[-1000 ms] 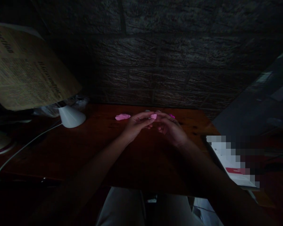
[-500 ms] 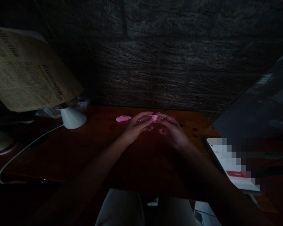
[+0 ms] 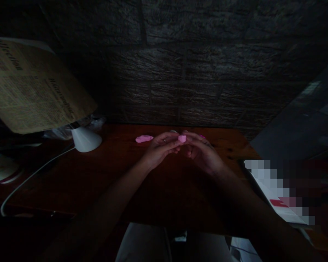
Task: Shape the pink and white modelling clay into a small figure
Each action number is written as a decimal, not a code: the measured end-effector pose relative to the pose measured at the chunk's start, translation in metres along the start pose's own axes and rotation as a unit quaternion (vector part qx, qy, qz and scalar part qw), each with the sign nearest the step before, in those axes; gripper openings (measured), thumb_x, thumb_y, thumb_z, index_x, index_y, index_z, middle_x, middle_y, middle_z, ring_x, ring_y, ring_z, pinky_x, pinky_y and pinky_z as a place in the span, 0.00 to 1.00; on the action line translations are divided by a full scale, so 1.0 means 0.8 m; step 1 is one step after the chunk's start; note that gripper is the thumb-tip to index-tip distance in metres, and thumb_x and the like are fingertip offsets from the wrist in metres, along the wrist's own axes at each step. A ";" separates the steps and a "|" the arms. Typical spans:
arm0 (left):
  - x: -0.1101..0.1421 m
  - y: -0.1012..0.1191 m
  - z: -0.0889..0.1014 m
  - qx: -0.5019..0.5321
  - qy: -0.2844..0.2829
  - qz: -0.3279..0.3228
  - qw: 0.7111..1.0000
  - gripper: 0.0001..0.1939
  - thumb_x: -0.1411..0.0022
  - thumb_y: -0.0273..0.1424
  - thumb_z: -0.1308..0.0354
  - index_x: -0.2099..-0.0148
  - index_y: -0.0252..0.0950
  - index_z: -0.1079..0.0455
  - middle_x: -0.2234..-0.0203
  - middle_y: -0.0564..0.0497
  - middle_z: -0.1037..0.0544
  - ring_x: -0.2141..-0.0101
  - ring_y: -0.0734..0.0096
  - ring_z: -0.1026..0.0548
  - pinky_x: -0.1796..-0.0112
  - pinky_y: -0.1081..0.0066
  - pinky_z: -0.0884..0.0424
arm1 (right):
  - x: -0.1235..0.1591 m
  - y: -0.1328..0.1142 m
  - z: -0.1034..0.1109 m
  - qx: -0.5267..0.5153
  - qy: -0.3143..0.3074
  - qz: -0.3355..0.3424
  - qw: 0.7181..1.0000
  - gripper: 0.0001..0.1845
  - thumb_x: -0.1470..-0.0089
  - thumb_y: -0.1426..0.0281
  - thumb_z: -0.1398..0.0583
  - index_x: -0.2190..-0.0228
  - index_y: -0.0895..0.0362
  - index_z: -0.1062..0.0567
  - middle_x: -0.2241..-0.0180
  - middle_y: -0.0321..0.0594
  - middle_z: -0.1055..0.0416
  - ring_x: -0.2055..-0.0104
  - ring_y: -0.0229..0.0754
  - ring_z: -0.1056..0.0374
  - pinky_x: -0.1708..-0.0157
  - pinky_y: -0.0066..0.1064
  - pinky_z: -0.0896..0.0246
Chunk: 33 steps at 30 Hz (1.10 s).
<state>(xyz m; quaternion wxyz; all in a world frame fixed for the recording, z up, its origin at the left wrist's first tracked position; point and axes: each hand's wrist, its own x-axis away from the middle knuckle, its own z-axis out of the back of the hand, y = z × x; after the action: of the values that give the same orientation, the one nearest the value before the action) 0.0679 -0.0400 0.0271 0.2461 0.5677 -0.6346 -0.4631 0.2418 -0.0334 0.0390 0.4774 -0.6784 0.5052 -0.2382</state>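
A small lump of pink modelling clay (image 3: 182, 138) is pinched between the fingertips of both hands, a little above the table. My left hand (image 3: 164, 147), with a ring on one finger, is closed on its left side. From the right, my right hand (image 3: 203, 151) grips the same lump with thumb and fingers. A longer, paler pink piece of clay (image 3: 144, 138) lies on the table to the left of my left hand. Behind my right hand shows a bit of a brighter magenta piece (image 3: 202, 136), mostly hidden.
On the left of the brown wooden table (image 3: 98, 174) stands a lamp with a newsprint shade (image 3: 41, 87), a white base (image 3: 86, 139) and a trailing cord. A white cup (image 3: 1, 169) is at the far left. A white, partly pixelated flat object (image 3: 287, 203) lies at the right edge.
Both hands keep hold of the small pink lump, with slight finger shifts that turn or press it. The whole view has drifted slightly; the other things stay in place.
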 end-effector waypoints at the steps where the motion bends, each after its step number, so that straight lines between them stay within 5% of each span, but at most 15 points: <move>1: 0.000 0.000 -0.001 -0.001 0.000 0.000 1.000 0.16 0.52 0.32 0.22 0.60 0.40 0.19 0.66 0.53 0.17 0.71 0.77 0.24 0.68 0.74 0.29 | 0.000 0.000 0.000 0.000 -0.001 -0.001 1.000 0.10 0.54 0.64 0.27 0.65 0.46 0.14 0.65 0.32 0.24 0.74 0.30 0.37 0.77 0.24 0.40; 33: -0.001 -0.001 -0.001 0.009 0.030 0.010 0.999 0.14 0.52 0.32 0.22 0.62 0.39 0.19 0.69 0.54 0.18 0.72 0.78 0.25 0.69 0.74 0.29 | 0.000 0.005 0.000 0.009 0.015 -0.015 1.000 0.11 0.54 0.63 0.26 0.64 0.45 0.14 0.64 0.33 0.25 0.74 0.31 0.37 0.76 0.25 0.40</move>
<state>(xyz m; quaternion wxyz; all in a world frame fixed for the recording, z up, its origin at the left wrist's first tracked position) 0.0693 -0.0394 0.0269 0.2643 0.5771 -0.6371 -0.4373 0.2403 -0.0336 0.0357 0.4725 -0.6779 0.4997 -0.2599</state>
